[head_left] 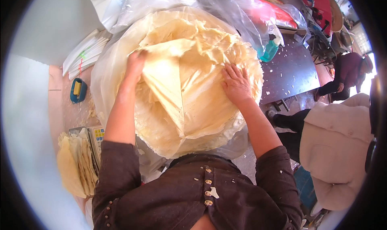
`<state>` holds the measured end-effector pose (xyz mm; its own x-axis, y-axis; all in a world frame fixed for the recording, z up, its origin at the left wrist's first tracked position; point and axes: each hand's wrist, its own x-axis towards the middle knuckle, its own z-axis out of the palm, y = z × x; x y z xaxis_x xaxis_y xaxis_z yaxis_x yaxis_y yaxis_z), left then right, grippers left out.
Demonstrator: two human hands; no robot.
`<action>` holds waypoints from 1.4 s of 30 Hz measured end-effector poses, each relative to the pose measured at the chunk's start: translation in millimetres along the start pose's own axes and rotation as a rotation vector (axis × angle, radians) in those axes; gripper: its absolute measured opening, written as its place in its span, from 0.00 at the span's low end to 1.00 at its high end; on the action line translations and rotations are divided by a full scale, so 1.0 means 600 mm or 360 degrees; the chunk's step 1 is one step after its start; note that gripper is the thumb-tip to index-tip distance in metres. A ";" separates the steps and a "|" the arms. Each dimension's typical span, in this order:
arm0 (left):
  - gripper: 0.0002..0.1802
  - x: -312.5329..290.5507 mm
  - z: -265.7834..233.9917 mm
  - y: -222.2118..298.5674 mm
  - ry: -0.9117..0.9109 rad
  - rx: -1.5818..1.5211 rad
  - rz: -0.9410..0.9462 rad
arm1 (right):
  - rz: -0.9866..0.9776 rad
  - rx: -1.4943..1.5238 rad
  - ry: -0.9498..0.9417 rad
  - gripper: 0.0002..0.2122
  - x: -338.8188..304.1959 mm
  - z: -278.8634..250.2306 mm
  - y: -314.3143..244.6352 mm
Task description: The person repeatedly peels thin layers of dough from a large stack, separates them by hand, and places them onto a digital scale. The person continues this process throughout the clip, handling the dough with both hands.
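A big round stack of thin, pale-yellow flatbreads (213, 113) lies before me with ragged edges, on clear plastic sheeting (107, 85). At its left side my left hand (136, 64) is closed on the edge of the top flatbread (163, 75), which is lifted and folded over in a pointed flap. The fingertips of that hand are partly hidden and slightly blurred. My right hand (235, 84) rests flat on the right part of the stack, its fingers apart. Toward the far side, the flatbreads are crumpled and wavy.
Folded flatbreads (76, 165) lie on a scale with a keypad (98, 134) at lower left. A blue basket (82, 94) stands on the floor. Right of the stack are a green bottle (271, 49) and a dark table (290, 75) with crumbs. A person in beige (336, 137) is close at right; another person (348, 75) is farther off.
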<state>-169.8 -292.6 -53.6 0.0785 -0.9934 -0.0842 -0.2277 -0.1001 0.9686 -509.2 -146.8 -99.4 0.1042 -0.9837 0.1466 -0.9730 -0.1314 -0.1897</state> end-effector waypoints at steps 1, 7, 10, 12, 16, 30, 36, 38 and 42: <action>0.15 -0.017 -0.036 -0.002 0.0126 -0.0169 -0.0147 | 0.0005 0.0012 -0.0014 0.21 0.001 0.000 0.000; 0.20 -0.159 -0.269 0.063 0.0740 -0.0589 0.0119 | -0.0022 -0.0180 -0.0070 0.22 0.004 0.005 -0.001; 0.23 -0.243 -0.375 0.136 0.1094 -0.0746 0.0250 | -0.0025 -0.0191 -0.0043 0.21 0.000 0.009 -0.002; 0.23 -0.303 -0.447 0.177 0.1248 -0.0399 0.0481 | -0.0045 -0.0171 0.0013 0.20 -0.001 0.010 -0.003; 0.22 -0.375 -0.593 0.248 0.1215 -0.0243 0.0621 | 0.0038 -0.0233 -0.0101 0.20 0.003 0.004 -0.013; 0.20 -0.386 -0.408 0.411 -0.0661 -0.1204 0.0810 | -0.0455 0.1063 -0.0139 0.34 -0.103 -0.080 -0.236; 0.19 -0.370 -0.349 0.444 -0.0665 -0.0812 0.1046 | -0.0226 0.2060 -0.0535 0.32 -0.096 -0.143 -0.271; 0.18 -0.339 -0.351 0.436 -0.0663 -0.0975 0.0787 | -0.0038 0.2484 -0.0831 0.30 -0.104 -0.167 -0.228; 0.17 -0.234 -0.328 0.416 -0.0982 -0.1142 0.0433 | -0.0427 0.1166 0.0126 0.23 -0.101 -0.176 -0.195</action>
<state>-46.9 -167.2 246.2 -0.4561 -0.8533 0.2529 0.4963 -0.0080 0.8681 -423.5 -58.9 16.5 0.2748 -0.8987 0.3418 -0.5299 -0.4382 -0.7261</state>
